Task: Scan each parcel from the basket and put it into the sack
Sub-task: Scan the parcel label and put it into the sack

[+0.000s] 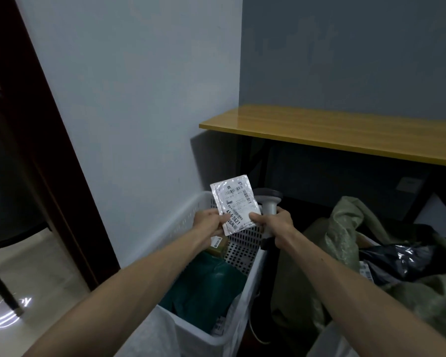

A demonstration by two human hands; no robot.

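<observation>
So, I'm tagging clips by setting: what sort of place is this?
Likely a small parcel-sorting corner: a white basket of packages, a green sack beside it holding more, and a scanner gripped in the right hand while the left hand holds a labelled parcel.

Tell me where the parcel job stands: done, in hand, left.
Done: a black parcel lies in the sack. In hand: the left hand holds a white parcel, label toward the camera, above the basket; the right hand holds the scanner beside it. Left: a teal parcel and at least one more lie in the basket.
</observation>
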